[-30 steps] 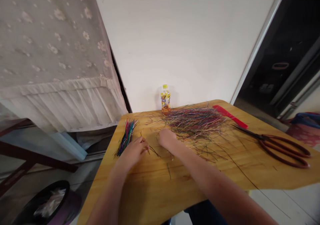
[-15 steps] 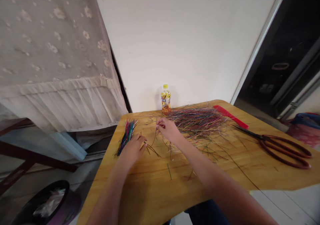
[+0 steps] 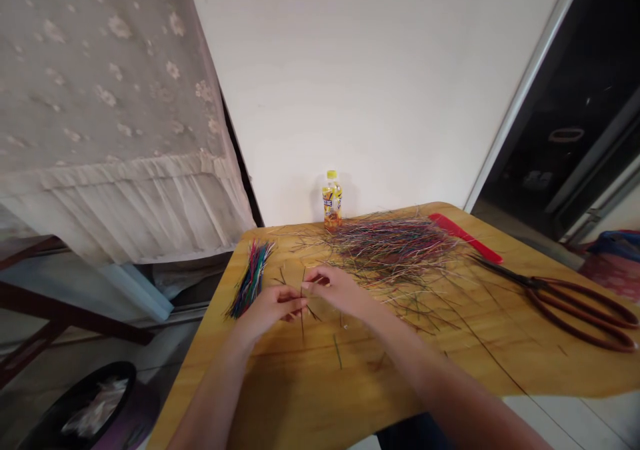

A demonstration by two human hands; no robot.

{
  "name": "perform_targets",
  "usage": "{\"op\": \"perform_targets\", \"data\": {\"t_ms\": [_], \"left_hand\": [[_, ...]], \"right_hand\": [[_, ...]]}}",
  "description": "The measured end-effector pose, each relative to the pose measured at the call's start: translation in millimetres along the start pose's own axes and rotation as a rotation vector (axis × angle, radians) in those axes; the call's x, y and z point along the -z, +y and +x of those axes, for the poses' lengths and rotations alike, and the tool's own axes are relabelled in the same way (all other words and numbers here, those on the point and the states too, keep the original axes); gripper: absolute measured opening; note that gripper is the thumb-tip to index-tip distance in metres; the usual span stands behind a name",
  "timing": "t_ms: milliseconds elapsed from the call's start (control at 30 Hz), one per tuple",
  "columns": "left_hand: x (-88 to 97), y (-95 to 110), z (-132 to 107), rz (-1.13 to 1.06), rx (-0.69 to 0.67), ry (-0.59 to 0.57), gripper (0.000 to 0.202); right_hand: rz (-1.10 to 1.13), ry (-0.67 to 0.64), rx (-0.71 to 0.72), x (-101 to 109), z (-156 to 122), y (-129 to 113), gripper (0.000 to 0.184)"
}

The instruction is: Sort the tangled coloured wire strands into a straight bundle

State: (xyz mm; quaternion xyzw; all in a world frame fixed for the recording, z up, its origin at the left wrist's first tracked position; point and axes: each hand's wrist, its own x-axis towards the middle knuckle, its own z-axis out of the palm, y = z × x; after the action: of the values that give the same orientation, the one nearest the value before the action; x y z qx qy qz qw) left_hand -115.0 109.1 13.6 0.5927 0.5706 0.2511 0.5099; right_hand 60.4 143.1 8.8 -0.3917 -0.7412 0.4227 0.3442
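Over the middle-left of the wooden table, my left hand [image 3: 273, 309] and my right hand [image 3: 337, 291] meet with their fingertips close together. A thin dark wire [image 3: 303, 330] stands nearly upright between them, pinched by the fingers of both hands. Several short dark wires [image 3: 314, 314] lie crossed on the table under my fingers, partly hidden. Just left of my left hand lies a neat bundle of coloured wires [image 3: 253, 277]. A large loose heap of thin multicoloured wires [image 3: 400, 243] spreads out beyond my right hand.
Scissors [image 3: 565, 297] with big reddish-brown handles lie at the table's right, near a red flat strip [image 3: 465, 238]. A yellow-capped drink bottle [image 3: 332, 200] stands at the back by the white wall. A dark bin [image 3: 95, 403] is on the floor, lower left.
My right hand has come down towards me with the wire. My left hand has shifted right to meet it, its fingers now closed on the wire.
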Motion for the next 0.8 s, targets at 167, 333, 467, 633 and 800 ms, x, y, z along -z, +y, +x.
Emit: {"op": "perform_targets", "data": {"t_ms": [167,333,467,633,800], "left_hand": [[-1.5,-5.2,5.9,-0.184,0.013,0.110,0.030],[-0.5,-8.4,10.4,-0.229,0.109,0.178,0.022],[-5.1,-12.8,14.4,-0.190,0.175,0.326,0.027],[-11.7,-17.4,17.6,-0.029,0.177,0.400,0.060],[-11.5,-33.5,22.1,0.010,0.071,0.324,0.057]], "right_hand": [[-0.462,0.135,-0.061,39.7,31.6,14.9,0.017],[-0.585,0.124,-0.032,61.3,83.4,43.3,0.019],[-0.642,0.071,0.005,73.2,106.6,63.0,0.022],[-0.671,0.083,0.046,95.3,118.3,70.2,0.019],[-0.692,-0.022,0.077,96.4,130.0,71.6,0.016]]}}
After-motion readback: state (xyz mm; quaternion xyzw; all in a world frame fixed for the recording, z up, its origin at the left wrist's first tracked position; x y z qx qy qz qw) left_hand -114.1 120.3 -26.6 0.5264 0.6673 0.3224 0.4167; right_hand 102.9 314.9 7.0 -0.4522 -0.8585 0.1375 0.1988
